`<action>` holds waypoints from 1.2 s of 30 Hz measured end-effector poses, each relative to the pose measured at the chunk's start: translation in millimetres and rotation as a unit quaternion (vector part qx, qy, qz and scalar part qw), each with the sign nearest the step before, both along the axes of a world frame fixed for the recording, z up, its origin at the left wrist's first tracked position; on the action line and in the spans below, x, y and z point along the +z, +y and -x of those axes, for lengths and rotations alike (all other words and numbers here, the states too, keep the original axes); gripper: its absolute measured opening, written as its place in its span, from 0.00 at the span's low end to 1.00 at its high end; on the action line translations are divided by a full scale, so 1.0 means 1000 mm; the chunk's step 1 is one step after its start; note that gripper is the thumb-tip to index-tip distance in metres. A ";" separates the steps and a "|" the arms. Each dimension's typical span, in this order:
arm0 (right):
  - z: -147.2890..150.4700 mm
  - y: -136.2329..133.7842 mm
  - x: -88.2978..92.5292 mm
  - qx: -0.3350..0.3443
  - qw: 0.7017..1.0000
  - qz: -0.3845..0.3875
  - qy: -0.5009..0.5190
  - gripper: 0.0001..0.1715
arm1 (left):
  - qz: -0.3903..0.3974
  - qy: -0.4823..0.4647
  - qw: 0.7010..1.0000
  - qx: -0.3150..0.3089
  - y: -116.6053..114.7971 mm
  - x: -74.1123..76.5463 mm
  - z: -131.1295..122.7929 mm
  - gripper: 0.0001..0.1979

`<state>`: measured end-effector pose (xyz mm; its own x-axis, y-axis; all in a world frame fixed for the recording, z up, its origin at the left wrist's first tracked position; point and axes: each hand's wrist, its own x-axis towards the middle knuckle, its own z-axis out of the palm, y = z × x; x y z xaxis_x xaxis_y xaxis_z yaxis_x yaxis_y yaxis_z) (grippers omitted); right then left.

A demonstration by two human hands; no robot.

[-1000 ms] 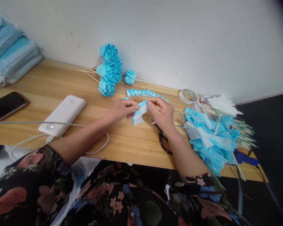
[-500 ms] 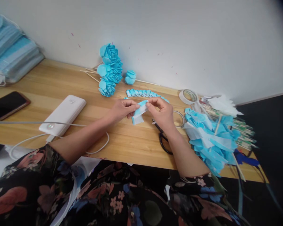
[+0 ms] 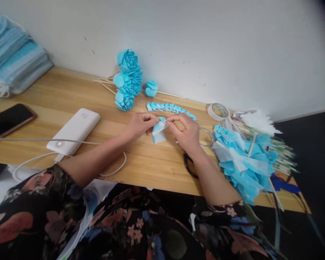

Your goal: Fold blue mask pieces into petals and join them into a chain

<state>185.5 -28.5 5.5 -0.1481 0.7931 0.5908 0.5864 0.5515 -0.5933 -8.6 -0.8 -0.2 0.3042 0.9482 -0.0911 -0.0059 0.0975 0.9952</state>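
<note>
A small piece of blue and white fabric (image 3: 159, 135) hangs between my hands above the table, its lower part folded down. My left hand (image 3: 141, 125) pinches its left side between thumb and fingers. On the other side, my right hand (image 3: 186, 130) has thumb and fingertips closed at the upper right corner. Just behind lies a curved row of folded blue pieces (image 3: 170, 107). Scissors with a black handle (image 3: 189, 167) lie partly hidden under my right forearm, beside a roll of tape (image 3: 206, 138).
Blue fabric flowers on sticks (image 3: 128, 81) and a single flower (image 3: 151, 89) lie by the wall. Right are a white tape roll (image 3: 218, 112), crumpled blue fabric (image 3: 241, 159) and a blue-handled tool (image 3: 285, 185). Left are a power bank (image 3: 75, 130), phone (image 3: 11, 121) and stacked masks (image 3: 16, 57).
My right fingertips have drawn slightly away from the left ones along the fabric's top edge, and the fabric's upper part has turned. The whole view has shifted a little.
</note>
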 end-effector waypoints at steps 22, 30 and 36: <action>-0.003 0.006 -0.006 -0.016 0.992 0.081 0.094 0.05 | -0.003 0.004 1.000 -0.019 -0.002 0.003 -0.001 0.10; -0.006 0.007 -0.002 0.044 0.997 -0.048 -0.031 0.06 | 0.041 -0.022 0.999 -0.002 -0.001 0.003 -0.001 0.09; -0.011 0.013 -0.006 0.070 0.983 -0.096 -0.141 0.08 | 0.121 -0.117 0.986 -0.014 0.004 -0.007 -0.002 0.10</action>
